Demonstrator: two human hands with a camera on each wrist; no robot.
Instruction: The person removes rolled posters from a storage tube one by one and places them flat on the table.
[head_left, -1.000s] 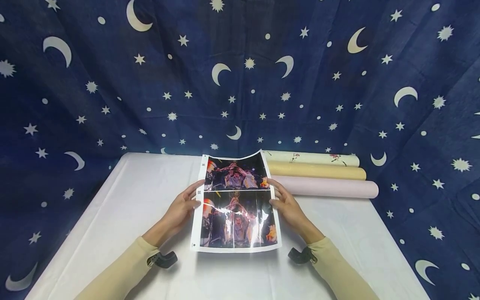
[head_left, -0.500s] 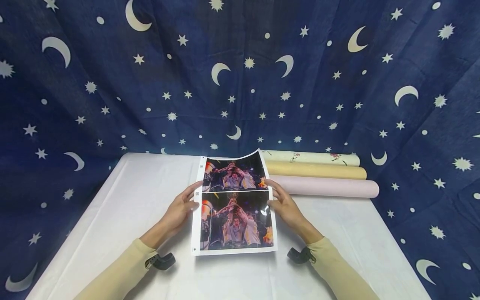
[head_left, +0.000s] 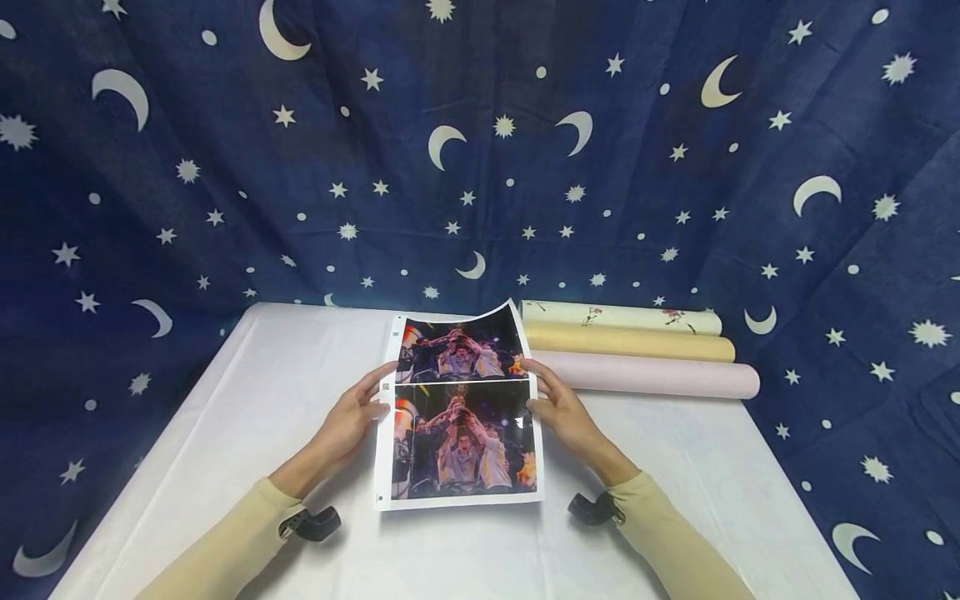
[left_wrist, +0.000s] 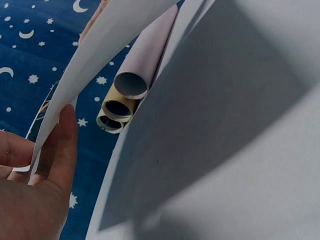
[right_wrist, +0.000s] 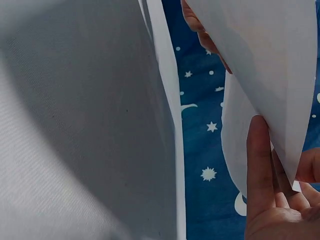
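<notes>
A glossy photo print (head_left: 463, 450) with a white border is held up over the table. Two copies of one picture, people with raised arms, fill it one above the other, and its top right corner curls up. My left hand (head_left: 341, 432) pinches the left edge between thumb and fingers. Opposite it, my right hand (head_left: 567, 423) pinches the right edge the same way. From the left wrist view, the plain white back of the print (left_wrist: 87, 62) shows above the fingers. The right wrist view also shows that back, bowed, with fingers behind it.
Three rolls lie side by side at the back right of the white-covered table (head_left: 300, 367): a floral one (head_left: 630, 317), a yellow one (head_left: 637, 342) and a pink one (head_left: 652, 374). A dark blue curtain (head_left: 390, 150) with moons and stars hangs behind.
Both hands have shifted slightly left together with the print. The bright glare across its lower picture has shrunk to a small spot. The grip on both edges stays the same.
</notes>
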